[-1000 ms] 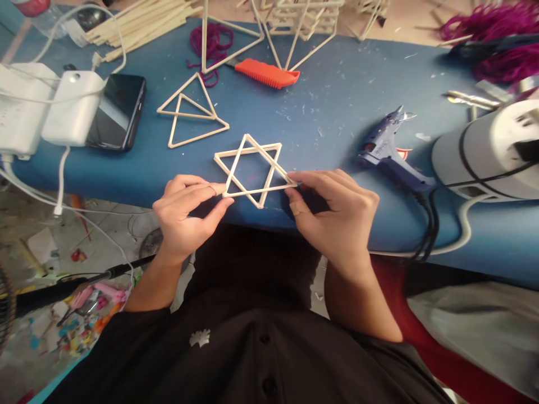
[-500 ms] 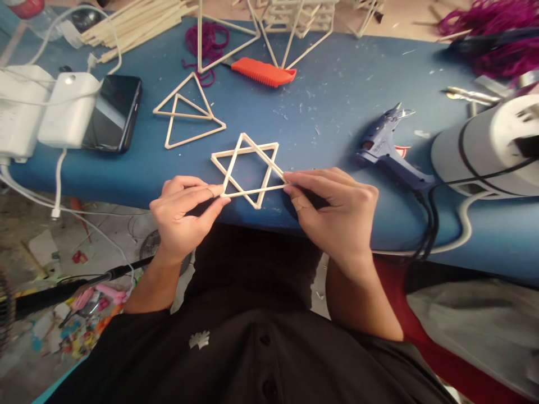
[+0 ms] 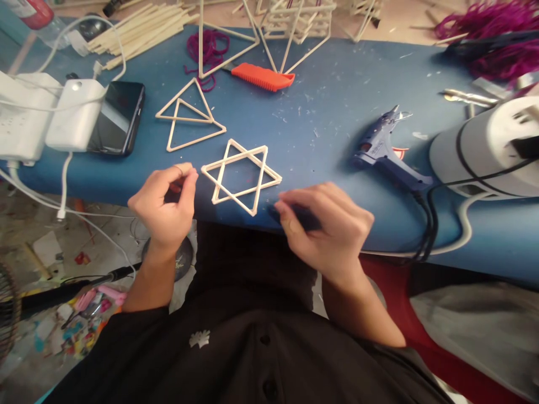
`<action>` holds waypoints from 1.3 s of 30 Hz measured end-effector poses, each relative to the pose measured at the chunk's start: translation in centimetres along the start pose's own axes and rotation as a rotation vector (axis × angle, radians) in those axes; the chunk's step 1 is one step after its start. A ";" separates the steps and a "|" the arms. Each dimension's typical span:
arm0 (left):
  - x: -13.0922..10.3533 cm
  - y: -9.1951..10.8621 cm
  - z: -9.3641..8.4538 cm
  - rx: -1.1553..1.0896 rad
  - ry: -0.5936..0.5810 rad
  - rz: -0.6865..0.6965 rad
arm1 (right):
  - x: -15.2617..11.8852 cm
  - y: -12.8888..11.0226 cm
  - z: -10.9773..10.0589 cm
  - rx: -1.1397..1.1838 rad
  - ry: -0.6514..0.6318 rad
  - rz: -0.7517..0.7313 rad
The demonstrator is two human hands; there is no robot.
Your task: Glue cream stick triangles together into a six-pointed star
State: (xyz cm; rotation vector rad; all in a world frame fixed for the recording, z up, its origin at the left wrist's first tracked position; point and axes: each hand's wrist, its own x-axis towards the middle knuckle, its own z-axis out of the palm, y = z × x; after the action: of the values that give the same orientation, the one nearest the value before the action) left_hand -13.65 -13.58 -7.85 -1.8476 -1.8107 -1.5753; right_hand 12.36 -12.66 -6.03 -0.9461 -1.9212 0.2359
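A six-pointed star of thin pale wooden sticks (image 3: 228, 191), made of overlapping triangles, lies on the blue table near its front edge. Just left of the star is my left hand (image 3: 166, 202), its thumb and index finger pinched together with nothing visible in them. My right hand (image 3: 330, 224), a little blurred, hovers to the lower right of the star, fingers curled and tips slightly apart. Neither hand touches the star. Behind it rest two overlapping stick triangles (image 3: 185, 118).
A blue glue gun (image 3: 381, 137) lies at right beside a white round power strip (image 3: 463, 146). Farther back are an orange-handled cutter (image 3: 263, 77), purple yarn (image 3: 497, 33), larger stick frames (image 3: 286, 45) and loose sticks (image 3: 138, 31). At left sit a phone (image 3: 120, 118) and white chargers (image 3: 73, 115).
Both hands have let go of the star's corners. My left hand moved left, and my right hand drew slightly down. The star now lies flat, a little turned.
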 end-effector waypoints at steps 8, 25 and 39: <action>-3.4 2.3 -0.8 -0.102 -0.184 0.033 | 0.9 1.5 0.7 -0.213 -0.096 0.064; -4.0 1.3 -0.2 -0.263 0.002 -0.096 | 1.2 1.3 0.3 -0.135 -0.049 0.137; -5.0 1.5 -0.2 -0.214 0.090 -0.071 | 1.7 1.3 1.2 -0.154 -0.090 0.112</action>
State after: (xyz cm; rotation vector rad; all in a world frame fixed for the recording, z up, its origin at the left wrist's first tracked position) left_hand -11.34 -17.51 -10.44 -1.7785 -1.7480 -1.9128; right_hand 11.65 -10.29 -6.22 -1.1648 -1.9925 0.2007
